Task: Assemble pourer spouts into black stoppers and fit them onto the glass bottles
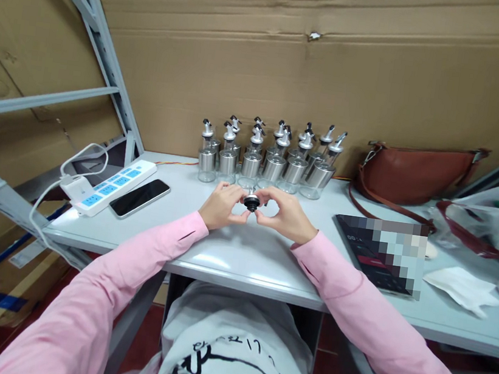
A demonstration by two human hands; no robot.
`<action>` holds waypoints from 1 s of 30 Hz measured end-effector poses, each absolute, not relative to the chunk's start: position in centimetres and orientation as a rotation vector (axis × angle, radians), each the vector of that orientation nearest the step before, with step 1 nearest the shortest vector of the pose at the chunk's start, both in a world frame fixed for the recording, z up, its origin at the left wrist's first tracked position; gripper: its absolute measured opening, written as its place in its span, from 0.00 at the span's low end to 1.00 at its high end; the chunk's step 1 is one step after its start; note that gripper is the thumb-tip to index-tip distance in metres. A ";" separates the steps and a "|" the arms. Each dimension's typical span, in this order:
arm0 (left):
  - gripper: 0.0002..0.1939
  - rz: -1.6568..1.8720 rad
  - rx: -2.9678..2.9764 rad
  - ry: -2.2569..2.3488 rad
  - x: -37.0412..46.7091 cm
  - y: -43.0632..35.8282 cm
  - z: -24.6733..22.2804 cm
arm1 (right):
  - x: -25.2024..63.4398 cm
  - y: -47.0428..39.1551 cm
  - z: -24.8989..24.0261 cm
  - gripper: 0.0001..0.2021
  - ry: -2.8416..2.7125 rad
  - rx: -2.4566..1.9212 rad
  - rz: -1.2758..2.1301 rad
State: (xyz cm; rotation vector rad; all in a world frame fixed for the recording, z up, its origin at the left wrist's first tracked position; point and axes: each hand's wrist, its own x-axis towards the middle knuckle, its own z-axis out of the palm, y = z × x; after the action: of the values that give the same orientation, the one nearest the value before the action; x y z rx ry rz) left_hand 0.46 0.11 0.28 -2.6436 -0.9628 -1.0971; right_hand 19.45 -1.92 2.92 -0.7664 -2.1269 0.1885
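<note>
Between my fingertips, over the middle of the table, is a small pourer stopper [252, 202] with a black ribbed end toward me and a metallic collar. My left hand [227, 206] grips its left side with thumb and fingers. On the other side, my right hand [285, 214] pinches it in the same way. Just behind my hands stand several glass bottles with steel sleeves [251, 166], upright in two rows and topped with silver and black pourers.
A white power strip [116, 188] with a plugged charger and a phone [139, 198] lie at the left. On the right are a brown bag [417, 172], a partly pixelated tablet [374, 252], white tissue [463, 287] and a plastic bag [498, 214]. Cardboard stands behind the table [240, 256].
</note>
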 end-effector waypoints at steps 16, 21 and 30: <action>0.07 -0.981 -2.816 -0.899 0.2 0.2 0.6 | 19.9 -2.0 3.1 0.10 -2.185 -0.823 0.155; 0.09 -1.074 -2.838 -0.896 0.1 0.4 0.4 | 19.8 -1.6 2.8 0.11 -2.134 -0.822 0.226; 0.13 -1.394 -2.862 -0.731 0.5 0.0 -0.1 | 19.9 -0.8 2.6 0.07 -2.116 -0.771 0.296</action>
State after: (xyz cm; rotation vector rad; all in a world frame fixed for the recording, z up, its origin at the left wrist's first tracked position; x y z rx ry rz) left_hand 0.54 0.03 -0.12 -2.8618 -0.7306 -1.3942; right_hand 19.91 -0.84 2.55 -0.7707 -2.1158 0.2961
